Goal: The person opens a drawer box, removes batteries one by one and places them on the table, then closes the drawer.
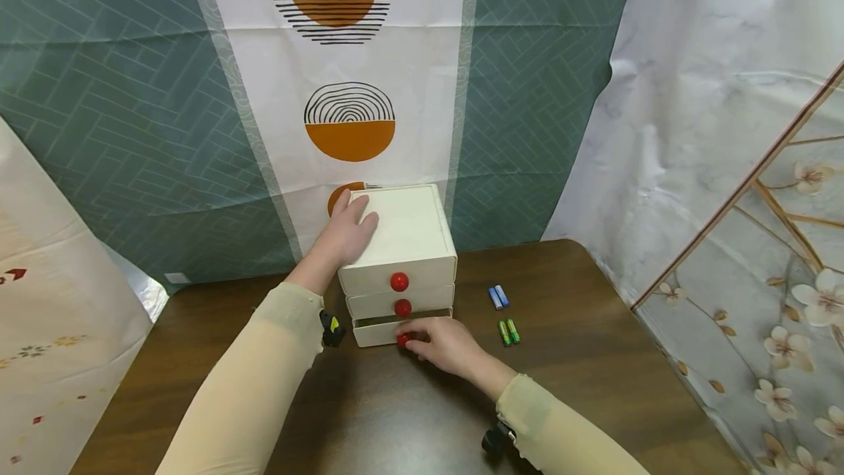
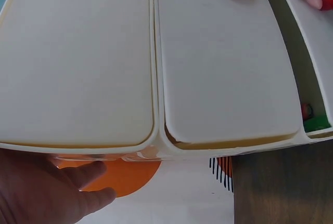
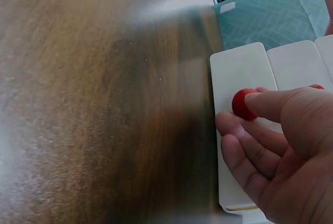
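Note:
A white three-drawer box (image 1: pixel 402 226) stands at the back of the table, each drawer front carrying a round red knob. My left hand (image 1: pixel 351 233) rests at the left edge of its top, fingers spread. With thumb and fingers, my right hand (image 1: pixel 443 343) pinches the red knob (image 3: pixel 242 104) of the bottom drawer (image 1: pixel 376 333). That drawer is pulled out a little, and a dark gap shows above its front. Through the gap, the left wrist view shows a small green thing (image 2: pixel 316 123) and something red inside. The upper two drawers are closed.
Right of the box, two blue-and-white batteries (image 1: pixel 498 297) lie on the brown table (image 1: pixel 567 358), with two green batteries (image 1: pixel 509 332) nearer me. A patterned cloth (image 1: pixel 527 94) hangs right behind the box. White floral cloths hang at both sides.

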### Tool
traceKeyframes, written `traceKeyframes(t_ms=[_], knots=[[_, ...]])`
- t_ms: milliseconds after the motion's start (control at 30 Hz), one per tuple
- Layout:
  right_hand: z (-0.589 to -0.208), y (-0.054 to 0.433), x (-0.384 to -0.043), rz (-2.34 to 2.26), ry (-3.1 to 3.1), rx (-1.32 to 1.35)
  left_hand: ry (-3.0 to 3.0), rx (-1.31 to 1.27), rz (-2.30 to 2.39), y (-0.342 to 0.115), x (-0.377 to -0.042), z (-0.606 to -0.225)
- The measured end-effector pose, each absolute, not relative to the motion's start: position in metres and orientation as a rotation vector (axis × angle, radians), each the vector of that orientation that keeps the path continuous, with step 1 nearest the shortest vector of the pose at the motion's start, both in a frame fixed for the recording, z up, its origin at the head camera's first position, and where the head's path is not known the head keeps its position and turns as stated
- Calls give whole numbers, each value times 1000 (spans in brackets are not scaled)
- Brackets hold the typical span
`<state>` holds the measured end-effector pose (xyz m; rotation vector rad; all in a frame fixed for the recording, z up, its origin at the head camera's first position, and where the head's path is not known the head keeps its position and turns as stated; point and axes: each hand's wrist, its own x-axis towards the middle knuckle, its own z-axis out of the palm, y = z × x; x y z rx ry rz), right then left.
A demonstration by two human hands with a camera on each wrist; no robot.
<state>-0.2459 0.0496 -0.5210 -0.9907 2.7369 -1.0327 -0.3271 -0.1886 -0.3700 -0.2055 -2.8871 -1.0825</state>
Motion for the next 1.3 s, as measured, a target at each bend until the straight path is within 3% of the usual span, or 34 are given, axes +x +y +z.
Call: traceKeyframes(t_ms=[1300], knots=[[-521, 59, -213, -984, 2722, -994, -2895, -194, -1080, -191, -330, -372]])
